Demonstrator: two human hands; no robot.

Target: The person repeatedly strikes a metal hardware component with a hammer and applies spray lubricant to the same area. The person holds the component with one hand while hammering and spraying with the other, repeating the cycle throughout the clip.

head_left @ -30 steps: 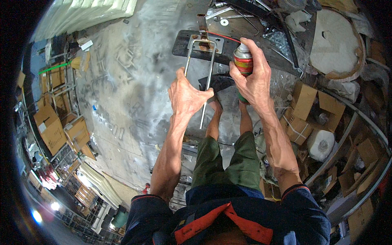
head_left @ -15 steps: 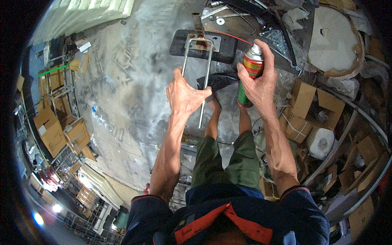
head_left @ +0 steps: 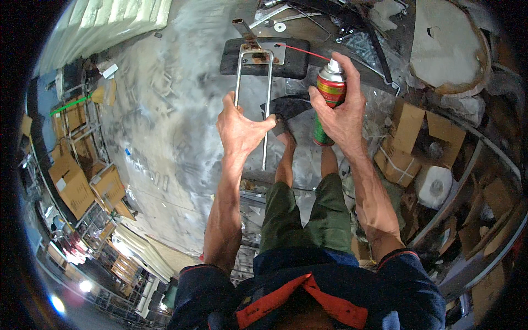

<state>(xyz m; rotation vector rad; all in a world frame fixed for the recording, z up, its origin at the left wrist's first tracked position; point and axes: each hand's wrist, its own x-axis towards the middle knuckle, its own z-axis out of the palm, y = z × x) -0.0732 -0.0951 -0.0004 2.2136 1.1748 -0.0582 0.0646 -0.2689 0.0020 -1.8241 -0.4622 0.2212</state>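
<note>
My left hand [head_left: 242, 126] grips a U-shaped bent steel rod [head_left: 268, 88]. Its bend lies over a holed metal plate [head_left: 273, 53] on a dark rounded base [head_left: 228, 63], where a short upright square tube [head_left: 246, 33] shows rust at its foot; I cannot tell whether the rod is attached. Held upright-ish in my right hand [head_left: 338, 110] is a red, yellow and green spray can [head_left: 329, 82], my index finger on its white nozzle. Its thin red straw [head_left: 308, 52] points left, its tip by the plate's right-hand hole.
Wrenches [head_left: 268, 15], a washer [head_left: 280, 27] and bagged hardware [head_left: 357, 47] lie beyond the base. A round pale board [head_left: 445, 44] and open cardboard boxes [head_left: 407, 126] sit at right. White padded panels [head_left: 110, 27] are at upper left, more boxes [head_left: 71, 181] and racks at left.
The rod, plate and base have shifted left with my left hand. My right hand and the can moved rightward, then back left, with the straw's tip now near the plate.
</note>
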